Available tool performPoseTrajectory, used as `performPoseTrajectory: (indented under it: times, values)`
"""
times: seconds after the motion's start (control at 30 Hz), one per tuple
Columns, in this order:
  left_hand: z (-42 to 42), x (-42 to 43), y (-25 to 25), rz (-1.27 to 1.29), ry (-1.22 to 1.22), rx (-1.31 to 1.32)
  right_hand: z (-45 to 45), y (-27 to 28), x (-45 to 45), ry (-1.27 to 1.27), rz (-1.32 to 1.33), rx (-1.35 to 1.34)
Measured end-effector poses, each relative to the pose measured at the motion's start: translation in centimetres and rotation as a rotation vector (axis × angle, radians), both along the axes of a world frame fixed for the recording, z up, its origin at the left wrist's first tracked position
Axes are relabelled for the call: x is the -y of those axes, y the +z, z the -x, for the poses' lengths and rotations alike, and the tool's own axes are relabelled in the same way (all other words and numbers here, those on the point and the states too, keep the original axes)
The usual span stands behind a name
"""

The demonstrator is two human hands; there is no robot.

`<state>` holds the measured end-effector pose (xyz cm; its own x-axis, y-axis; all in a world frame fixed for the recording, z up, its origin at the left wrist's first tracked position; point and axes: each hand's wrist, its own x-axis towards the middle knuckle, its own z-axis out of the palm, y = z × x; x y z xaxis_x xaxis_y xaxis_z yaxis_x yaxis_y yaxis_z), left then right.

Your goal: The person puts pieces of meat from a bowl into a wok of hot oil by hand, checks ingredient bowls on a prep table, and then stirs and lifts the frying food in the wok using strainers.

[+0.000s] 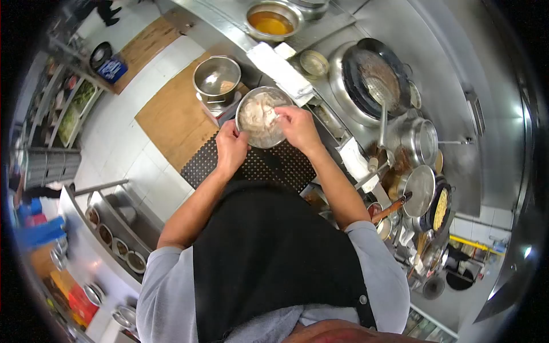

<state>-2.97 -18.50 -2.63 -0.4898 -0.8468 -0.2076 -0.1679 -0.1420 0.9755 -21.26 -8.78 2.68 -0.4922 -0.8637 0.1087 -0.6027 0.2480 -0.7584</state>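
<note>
A round metal bowl is held up in front of my apron, with pale, whitish, wet-looking pieces of food inside it. My left hand grips the bowl's lower left rim, thumb and fingers closed on the edge. On the other side my right hand reaches over the rim, its fingers curled together at the food. Something whitish shows at those fingertips, but I cannot make out whether it is food or a utensil. Just beyond the bowl, a deep metal pot stands with a little orange-pink food in it.
A wok with a perforated ladle sits on the range at right. A bowl of amber liquid and white cloths lie on the counter ahead. A black perforated mat covers the floor below. Metal shelving stands at left.
</note>
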Motion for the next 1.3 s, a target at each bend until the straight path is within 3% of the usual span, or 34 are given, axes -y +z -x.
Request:
performPoseTrajectory:
  times: [0.1, 0.23, 0.33, 0.37, 0.5, 0.63, 0.73, 0.8, 0.83, 0.93, 1.03, 1.1, 1.23, 1.3]
  values:
    - [4.7, 2.4, -1.3, 0.013, -0.116, -0.008, 4.5, 1.0, -0.7, -0.085, 0.056, 0.017]
    - [12.1, 4.0, -0.7, 0.105, -0.258, -0.096, 10.7, 2.7, -0.9, -0.084, -0.035, -0.310]
    - [16.9, 4.7, 0.5, 0.351, -0.331, -0.133, 13.3, 1.8, -0.4, -0.089, -0.608, -0.620]
    - [18.4, 5.0, 0.8, 0.495, -0.330, -0.158, 13.7, 1.7, -0.6, -0.137, -0.611, -0.616]
    - [22.9, 6.0, 1.5, 0.086, -0.458, -0.049, 16.9, 1.2, -2.4, -0.197, -0.462, -0.641]
    - [28.0, 5.5, 1.2, 0.044, -0.463, -0.079, 22.5, 2.9, -4.0, -0.198, -0.429, -0.537]
    - [32.1, 5.0, 2.3, -0.136, -0.440, -0.148, 28.0, 6.5, -5.7, -0.285, -0.197, -0.433]
    - [34.7, 4.1, 2.6, -0.191, -0.439, -0.139, 31.4, 9.4, -6.6, -0.409, -0.210, -0.171]
    - [35.8, 3.9, 2.5, -0.241, -0.440, -0.146, 33.3, 9.6, -6.7, -0.422, -0.220, -0.256]
    - [38.6, 2.7, 2.7, -0.210, -0.460, -0.109, 37.3, 10.3, -6.3, -0.397, -0.116, 0.057]
    - [41.3, 1.6, 4.6, -0.192, -0.417, -0.043, 39.6, 11.0, -4.2, -0.337, -0.086, 0.162]
    - [42.7, 1.2, 4.7, -0.163, -0.420, -0.066, 40.3, 11.8, -3.4, -0.319, 0.075, 0.258]
    - [44.0, 1.7, 4.8, -0.143, -0.429, 0.032, 43.4, 16.2, -4.4, -0.394, 0.382, 0.159]
    - [44.2, 1.6, 1.3, -0.226, -0.381, -0.024, 45.2, 17.4, -4.7, -0.460, 0.282, 0.087]
